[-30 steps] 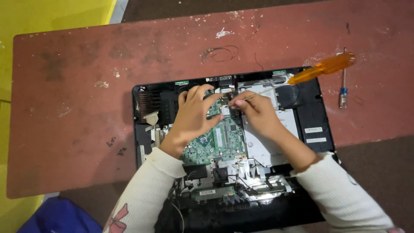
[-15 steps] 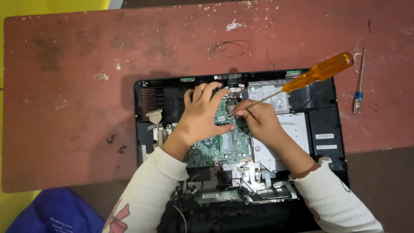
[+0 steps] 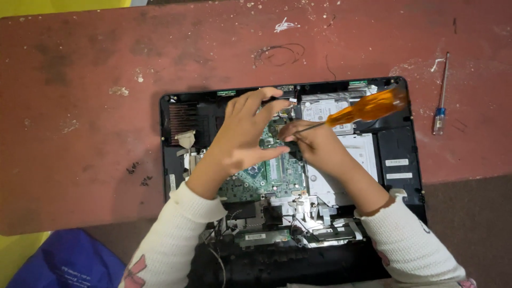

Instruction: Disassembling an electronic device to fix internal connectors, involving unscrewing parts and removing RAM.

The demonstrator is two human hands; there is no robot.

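Note:
An opened black laptop lies bottom-up on a worn red-brown table, its green circuit board and silver metal parts exposed. My left hand hovers over the board with thumb and fingers spread in a C shape, the fingertips near the laptop's far edge. My right hand pinches the metal shaft of an orange-handled screwdriver. Its tip is down at the board between my hands, hidden by my fingers. Its handle slants up to the right over the silver drive.
A thin screwdriver with a blue handle lies on the table right of the laptop. A blue bag sits below the table's near edge at lower left. Copper-coloured cooling fins fill the laptop's far left corner.
My left hand's fingers have lifted and spread apart over the board. The screwdriver stays in my right hand at about the same slant; the view has shifted slightly.

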